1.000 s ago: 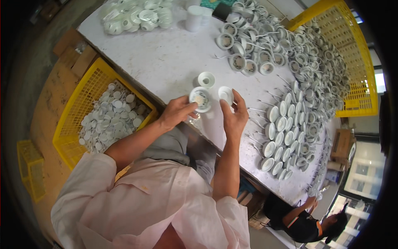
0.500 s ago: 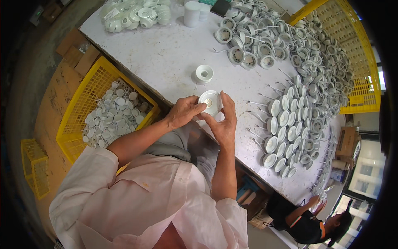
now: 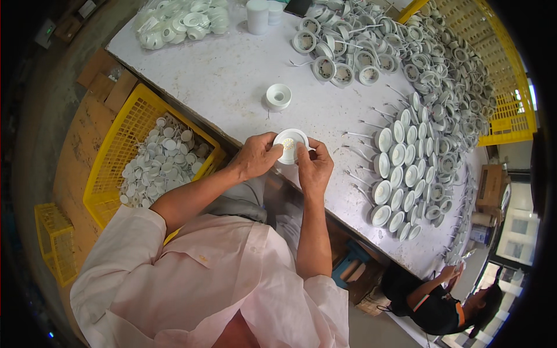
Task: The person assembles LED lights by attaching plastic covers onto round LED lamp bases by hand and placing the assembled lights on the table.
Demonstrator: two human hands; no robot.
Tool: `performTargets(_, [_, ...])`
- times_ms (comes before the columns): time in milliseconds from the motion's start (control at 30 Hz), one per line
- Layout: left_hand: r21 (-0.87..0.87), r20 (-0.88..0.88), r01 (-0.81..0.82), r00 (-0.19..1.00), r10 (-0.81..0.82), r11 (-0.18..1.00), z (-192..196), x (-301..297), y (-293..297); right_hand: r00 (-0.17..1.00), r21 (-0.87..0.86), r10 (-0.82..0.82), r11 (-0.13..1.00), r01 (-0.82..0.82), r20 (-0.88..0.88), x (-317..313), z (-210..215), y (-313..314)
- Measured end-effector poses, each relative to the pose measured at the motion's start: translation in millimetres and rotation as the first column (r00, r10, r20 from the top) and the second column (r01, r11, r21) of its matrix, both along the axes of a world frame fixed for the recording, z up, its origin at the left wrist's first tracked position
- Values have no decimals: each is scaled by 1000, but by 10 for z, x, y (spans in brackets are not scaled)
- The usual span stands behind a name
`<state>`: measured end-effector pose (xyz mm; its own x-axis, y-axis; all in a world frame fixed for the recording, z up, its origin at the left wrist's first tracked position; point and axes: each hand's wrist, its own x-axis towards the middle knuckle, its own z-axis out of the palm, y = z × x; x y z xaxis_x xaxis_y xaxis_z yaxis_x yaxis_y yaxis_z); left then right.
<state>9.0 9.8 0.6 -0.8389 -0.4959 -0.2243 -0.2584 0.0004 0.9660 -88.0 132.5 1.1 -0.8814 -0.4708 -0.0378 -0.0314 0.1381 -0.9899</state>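
Observation:
A round white LED downlight (image 3: 288,141) is held above the table's near edge, its dished face with a yellowish patch of LEDs turned up. Gripping its left rim is my left hand (image 3: 257,155), with the thumb on the inner face. My right hand (image 3: 315,167) pinches the right side, its thumb pressing inside the rim. Just beyond them a white ring-shaped lamp part (image 3: 279,97) with a hole in its middle sits on the table (image 3: 203,78). To the right, rows of white downlights (image 3: 400,165) lie with their wires pointing left.
A yellow crate (image 3: 110,168) of small white discs stands at the left. Grey lamp housings (image 3: 371,52) are heaped at the far right by another yellow crate (image 3: 502,69). A bag of white rings (image 3: 183,23) and white cylinders (image 3: 257,17) lie far off. A person (image 3: 441,301) works at lower right.
My right hand has shifted from spread fingers at the downlight's edge to a pinch with its thumb inside the rim. The downlight has tilted slightly and now faces up more.

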Motion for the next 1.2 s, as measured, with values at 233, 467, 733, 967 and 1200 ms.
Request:
performTargets(233, [12,20,71,997,-71,997,-41,-1,-76,998,48,-41,998,42,-40,31,-28,-20])
performTargets(467, [312,-79,187,982,-171,931,-100,-88,-18,986,57,-125,990,131,-111,-25,-116,207])
performTargets(733, [136,129,323,931,-340,936,-8,-612,345,940,55,-340,939,339,21,-97,-48,697])
performTargets(967, [-241,125,525,851,-510,816,10,-1226,741,819,43,-541,829,558,-191,-31,-270,1430])
performTargets(1200, [-552,180,528,831,-526,645,-45,-1702,1131,730,18,-650,744,668,-211,62,-420,1720])
